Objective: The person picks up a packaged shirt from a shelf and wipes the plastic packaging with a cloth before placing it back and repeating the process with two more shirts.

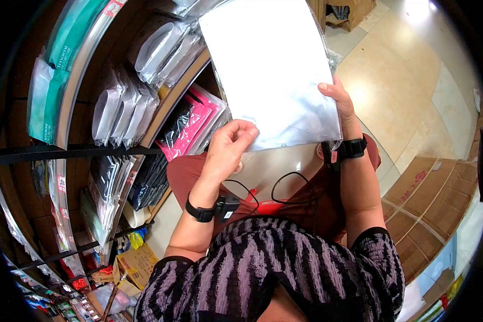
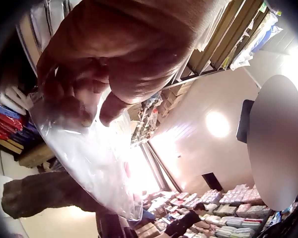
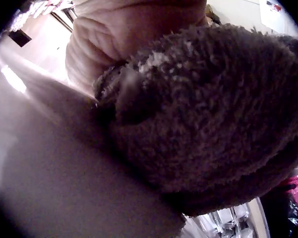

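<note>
A flat white packet in clear plastic wrapping (image 1: 276, 70) is held up in front of the person, its face bright with glare. My left hand (image 1: 229, 147) pinches its lower left edge between thumb and fingers. At the right edge, my right hand (image 1: 342, 104) grips the packet, thumb on top and the other fingers hidden beneath. In the left wrist view, crinkled clear plastic (image 2: 97, 163) hangs below the left fingers. The right wrist view has the packet's shaded underside (image 3: 64, 163) beside a dark fuzzy cloth (image 3: 213, 114).
Shelves with bagged goods (image 1: 126, 104) stand at the left, including pink packets (image 1: 190, 123) and green packets (image 1: 45, 102). A flattened cardboard box (image 1: 424, 204) lies at the right. Black cables (image 1: 292, 188) hang between the person's knees. Another person (image 2: 188, 220) is farther off.
</note>
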The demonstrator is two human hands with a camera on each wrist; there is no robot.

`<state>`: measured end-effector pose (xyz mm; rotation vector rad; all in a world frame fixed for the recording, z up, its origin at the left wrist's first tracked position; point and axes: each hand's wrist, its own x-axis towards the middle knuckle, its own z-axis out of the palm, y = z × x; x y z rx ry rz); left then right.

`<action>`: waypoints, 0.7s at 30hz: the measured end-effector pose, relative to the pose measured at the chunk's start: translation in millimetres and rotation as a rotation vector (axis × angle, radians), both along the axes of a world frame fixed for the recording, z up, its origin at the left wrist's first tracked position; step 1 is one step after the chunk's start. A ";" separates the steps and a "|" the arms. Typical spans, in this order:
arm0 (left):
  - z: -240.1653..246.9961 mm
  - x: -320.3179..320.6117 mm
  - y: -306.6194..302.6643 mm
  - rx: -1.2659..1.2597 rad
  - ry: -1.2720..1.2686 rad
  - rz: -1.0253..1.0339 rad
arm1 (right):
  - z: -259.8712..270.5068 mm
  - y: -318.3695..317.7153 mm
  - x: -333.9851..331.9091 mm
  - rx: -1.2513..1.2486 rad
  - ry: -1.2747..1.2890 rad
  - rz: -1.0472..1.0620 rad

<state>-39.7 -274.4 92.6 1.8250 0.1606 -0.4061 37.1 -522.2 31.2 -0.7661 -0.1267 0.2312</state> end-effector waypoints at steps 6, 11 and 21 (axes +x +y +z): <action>-8.0 1.9 3.5 -0.062 0.008 0.004 | -2.7 -2.2 1.9 -0.018 -0.006 -0.001; -6.4 2.2 4.1 -0.047 0.106 -0.002 | 1.2 1.0 -0.2 -0.012 0.000 -0.017; -10.0 2.9 10.9 -0.298 0.219 0.076 | 3.0 2.1 2.7 -0.042 -0.035 -0.045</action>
